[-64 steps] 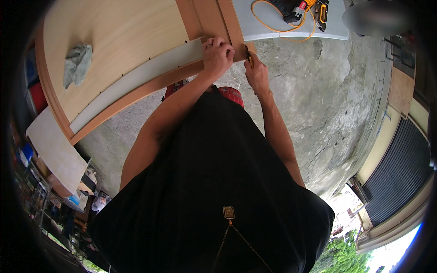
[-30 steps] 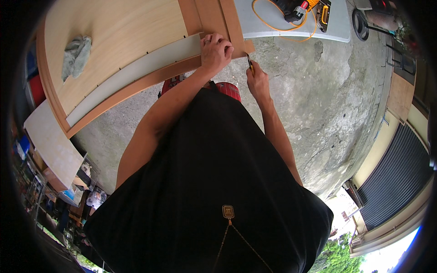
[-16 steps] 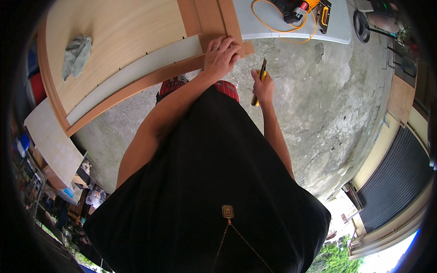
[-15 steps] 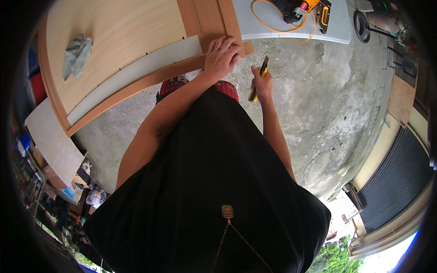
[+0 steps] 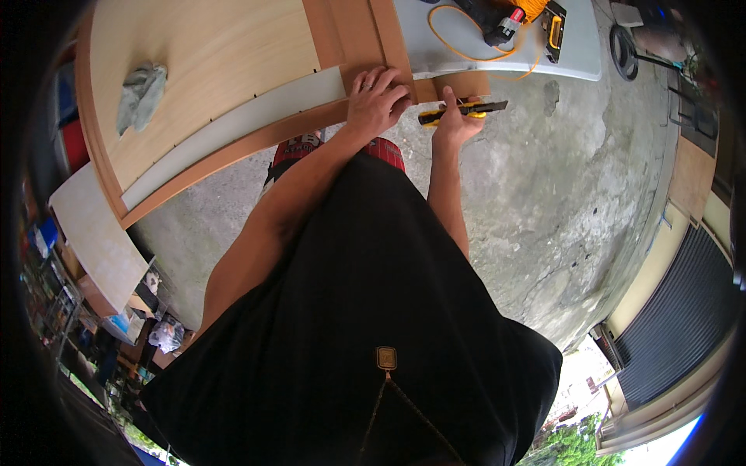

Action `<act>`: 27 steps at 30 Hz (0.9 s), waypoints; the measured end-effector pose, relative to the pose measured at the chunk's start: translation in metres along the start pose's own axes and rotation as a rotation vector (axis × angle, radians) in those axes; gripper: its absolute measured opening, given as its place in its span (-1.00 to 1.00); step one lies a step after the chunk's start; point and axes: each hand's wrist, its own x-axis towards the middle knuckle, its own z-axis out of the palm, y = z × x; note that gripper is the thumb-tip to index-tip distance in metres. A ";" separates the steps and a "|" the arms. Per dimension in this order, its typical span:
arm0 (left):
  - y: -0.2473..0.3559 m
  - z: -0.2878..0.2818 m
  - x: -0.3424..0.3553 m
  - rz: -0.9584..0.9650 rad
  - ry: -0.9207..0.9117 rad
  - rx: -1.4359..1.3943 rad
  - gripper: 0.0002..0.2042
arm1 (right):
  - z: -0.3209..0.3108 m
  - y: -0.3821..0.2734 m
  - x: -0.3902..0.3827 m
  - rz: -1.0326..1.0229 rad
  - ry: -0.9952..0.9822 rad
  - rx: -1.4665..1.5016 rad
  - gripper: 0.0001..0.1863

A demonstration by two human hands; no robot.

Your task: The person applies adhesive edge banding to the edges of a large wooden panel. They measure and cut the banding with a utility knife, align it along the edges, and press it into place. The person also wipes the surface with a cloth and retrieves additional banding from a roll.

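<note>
My left hand lies on the corner of a wooden panel, fingers bent and slightly apart on its brown border. To the right, my right hand is closed around a yellow and black utility knife, its blade end pointing right. A brown strip sticks out past the panel's corner, just beyond my right fingers; whether they touch it I cannot tell. The panel has a pale wood face, a white band and a brown edge. A grey-green cloth lies crumpled on it.
Beyond the corner stands a light grey table with a power tool, a coiled orange hose and a black and yellow tool. Concrete floor stretches to the right. A pale board and boxes are at the left.
My right hand has moved forward to the panel's corner, and the knife has turned from upright to sideways. More of the brown strip now shows past the corner. My left hand stays on the border.
</note>
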 end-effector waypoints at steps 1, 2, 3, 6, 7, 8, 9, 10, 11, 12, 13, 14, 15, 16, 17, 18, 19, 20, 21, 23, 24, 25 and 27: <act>0.001 -0.001 0.001 0.005 -0.016 0.014 -0.79 | -0.006 0.016 0.001 -0.116 0.030 -0.010 -0.66; 0.001 -0.001 0.003 0.020 -0.007 0.003 -0.79 | -0.013 0.020 0.007 -0.172 0.124 -0.060 -0.67; 0.001 -0.001 0.004 0.033 0.001 -0.005 -0.79 | -0.022 0.019 0.018 -0.224 0.216 -0.109 -0.69; -0.001 0.002 -0.006 0.035 -0.054 -0.006 -0.76 | -0.059 -0.039 0.062 -0.291 0.347 -0.088 -0.71; 0.000 0.002 -0.006 0.048 -0.050 0.010 -0.76 | -0.081 -0.056 0.077 -0.320 0.342 -0.144 -0.69; -0.002 0.004 -0.003 0.064 -0.042 0.029 -0.76 | -0.100 -0.072 0.091 -0.352 0.337 -0.194 -0.67; -0.004 0.005 -0.005 0.103 -0.149 0.095 -0.64 | -0.115 -0.088 0.099 -0.438 0.276 -0.269 -0.65; -0.004 0.007 -0.008 0.144 -0.202 0.092 -0.59 | -0.125 -0.104 0.103 -0.520 0.210 -0.343 -0.63; -0.004 0.010 -0.008 0.190 -0.254 0.091 -0.54 | -0.128 -0.117 0.104 -0.554 0.175 -0.381 -0.61; -0.004 0.011 -0.009 0.228 -0.308 0.092 -0.49 | -0.122 -0.132 0.100 -0.586 0.132 -0.418 -0.59; -0.004 0.009 -0.013 0.281 -0.365 0.141 -0.37 | -0.110 -0.141 0.093 -0.614 0.151 -0.538 -0.52; -0.005 0.009 -0.013 0.299 -0.372 0.120 -0.37 | -0.096 -0.146 0.086 -0.631 0.109 -0.597 -0.53; -0.007 0.008 -0.012 0.311 -0.379 0.102 -0.37 | -0.082 -0.149 0.080 -0.647 0.060 -0.652 -0.55; -0.010 0.006 -0.014 0.319 -0.384 0.086 -0.37 | -0.067 -0.149 0.074 -0.665 0.006 -0.706 -0.56; -0.016 0.002 -0.018 0.326 -0.393 0.081 -0.36 | -0.050 -0.147 0.066 -0.631 -0.057 -0.757 -0.49; -0.021 -0.004 -0.023 0.332 -0.402 0.077 -0.36 | -0.035 -0.142 0.065 -0.598 -0.121 -0.925 -0.42; -0.027 -0.011 -0.028 0.334 -0.410 0.074 -0.36 | -0.016 -0.136 0.059 -0.672 -0.184 -0.953 -0.47; -0.034 -0.021 -0.034 0.330 -0.421 0.103 -0.36 | 0.007 -0.131 0.050 -0.744 -0.248 -0.977 -0.51; -0.043 -0.032 -0.041 0.331 -0.434 0.130 -0.36 | 0.028 -0.127 0.040 -0.777 -0.357 -0.943 -0.57; -0.064 -0.054 -0.062 0.286 -0.428 0.151 -0.36 | 0.069 -0.116 0.024 -0.736 -0.594 -0.947 -0.69; -0.075 -0.062 -0.076 0.255 -0.409 0.139 -0.36 | 0.087 -0.106 0.020 -0.846 -0.687 -0.931 -0.69; -0.087 -0.071 -0.090 0.224 -0.389 0.127 -0.37 | 0.104 -0.099 0.013 -0.886 -0.754 -0.972 -0.69; -0.108 -0.098 -0.118 0.110 -0.385 0.145 -0.38 | 0.139 -0.087 -0.003 -0.959 -0.877 -1.025 -0.69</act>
